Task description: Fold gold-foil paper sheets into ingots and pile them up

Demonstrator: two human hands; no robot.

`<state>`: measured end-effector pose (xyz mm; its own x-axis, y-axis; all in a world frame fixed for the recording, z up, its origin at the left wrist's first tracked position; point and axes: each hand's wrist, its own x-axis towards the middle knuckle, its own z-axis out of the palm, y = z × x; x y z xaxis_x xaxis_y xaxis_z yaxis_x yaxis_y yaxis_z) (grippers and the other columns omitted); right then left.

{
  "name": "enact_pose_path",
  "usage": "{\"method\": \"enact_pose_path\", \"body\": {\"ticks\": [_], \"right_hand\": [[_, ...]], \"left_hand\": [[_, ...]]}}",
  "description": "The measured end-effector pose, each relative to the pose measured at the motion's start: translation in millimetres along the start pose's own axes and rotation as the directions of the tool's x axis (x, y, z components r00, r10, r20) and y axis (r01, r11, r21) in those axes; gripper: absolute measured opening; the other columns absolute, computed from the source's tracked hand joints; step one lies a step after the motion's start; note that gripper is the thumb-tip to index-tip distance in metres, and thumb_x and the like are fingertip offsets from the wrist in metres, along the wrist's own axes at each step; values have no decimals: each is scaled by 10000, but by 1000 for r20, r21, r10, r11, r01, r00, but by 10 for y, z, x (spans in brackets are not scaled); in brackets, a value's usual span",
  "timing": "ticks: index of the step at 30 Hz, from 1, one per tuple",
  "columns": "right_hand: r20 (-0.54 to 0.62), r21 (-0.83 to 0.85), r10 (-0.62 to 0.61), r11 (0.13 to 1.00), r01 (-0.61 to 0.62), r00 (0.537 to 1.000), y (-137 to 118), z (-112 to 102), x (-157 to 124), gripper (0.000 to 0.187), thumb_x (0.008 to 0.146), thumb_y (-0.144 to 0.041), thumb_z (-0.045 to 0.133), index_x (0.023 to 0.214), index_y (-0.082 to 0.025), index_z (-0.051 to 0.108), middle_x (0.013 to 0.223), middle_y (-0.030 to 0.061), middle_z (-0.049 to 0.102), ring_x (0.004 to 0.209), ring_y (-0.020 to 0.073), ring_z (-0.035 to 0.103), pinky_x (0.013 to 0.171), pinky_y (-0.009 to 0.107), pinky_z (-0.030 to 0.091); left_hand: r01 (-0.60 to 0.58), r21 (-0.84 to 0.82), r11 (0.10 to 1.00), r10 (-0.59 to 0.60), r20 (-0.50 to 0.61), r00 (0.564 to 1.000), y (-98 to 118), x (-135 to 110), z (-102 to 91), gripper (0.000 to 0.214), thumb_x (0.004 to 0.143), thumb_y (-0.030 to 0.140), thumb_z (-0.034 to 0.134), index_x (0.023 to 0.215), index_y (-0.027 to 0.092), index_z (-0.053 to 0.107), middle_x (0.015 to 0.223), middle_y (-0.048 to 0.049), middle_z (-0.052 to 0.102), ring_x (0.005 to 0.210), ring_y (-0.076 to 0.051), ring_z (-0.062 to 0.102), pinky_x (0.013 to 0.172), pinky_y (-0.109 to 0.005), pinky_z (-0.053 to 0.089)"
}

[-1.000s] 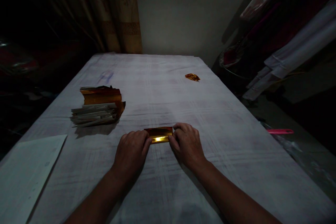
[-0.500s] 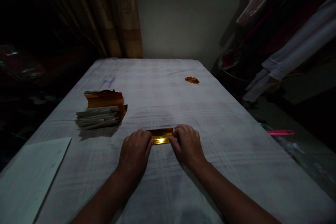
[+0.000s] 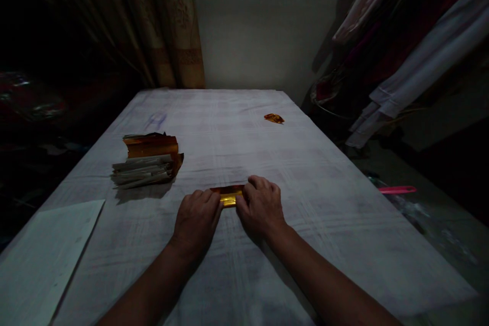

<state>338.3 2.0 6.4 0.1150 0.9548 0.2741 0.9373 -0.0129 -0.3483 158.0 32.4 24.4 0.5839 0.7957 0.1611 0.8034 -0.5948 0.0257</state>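
Note:
A shiny strip of folded gold foil paper [image 3: 229,198] lies on the pale checked tablecloth in front of me. My left hand [image 3: 197,215] is closed on its left end, thumb along the near edge. At the other end my right hand [image 3: 263,204] grips it the same way, fingers curled over the far side. Only the short middle stretch of the foil shows; both ends are hidden under my fingers. A stack of gold-and-grey foil paper sheets [image 3: 151,146] rests to the left, curled upward. Farther back on the right sits a small folded gold foil piece [image 3: 274,118].
A white sheet or board [image 3: 42,254] lies at the table's left front. Past the right edge hang clothes [image 3: 412,76], with a pink handle [image 3: 397,190] and clear plastic lower down. A patterned curtain [image 3: 179,35] and a pale wall [image 3: 252,41] stand behind the table [image 3: 221,137].
My right hand has shifted left, closer to my left hand, so less foil shows between them. The camera view has turned slightly. Both hands keep hold of the foil.

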Motion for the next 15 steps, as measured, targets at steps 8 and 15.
{"method": "enact_pose_path", "body": {"ticks": [8, 15], "right_hand": [[-68, -54, 49, 997, -53, 996, -87, 110, -38, 333, 887, -508, 686, 977, -189, 659, 1290, 182, 623, 1202, 355, 529, 1052, 589, 288], [-100, -50, 129, 990, -134, 987, 148, 76, -127, 113, 919, -314, 675, 905, -218, 617, 1304, 153, 630, 1256, 310, 522, 1058, 555, 309]], "left_hand": [[31, -55, 998, -30, 13, 999, 9, 17, -6, 190, 1011, 288, 497, 932, 199, 645, 913, -76, 678, 879, -269, 584, 763, -386, 386], [34, -61, 998, -34, 11, 999, 12, 11, -23, 161, 1004, 257, 514, 951, 196, 653, 932, -81, 684, 898, -280, 593, 769, -392, 396]]}}
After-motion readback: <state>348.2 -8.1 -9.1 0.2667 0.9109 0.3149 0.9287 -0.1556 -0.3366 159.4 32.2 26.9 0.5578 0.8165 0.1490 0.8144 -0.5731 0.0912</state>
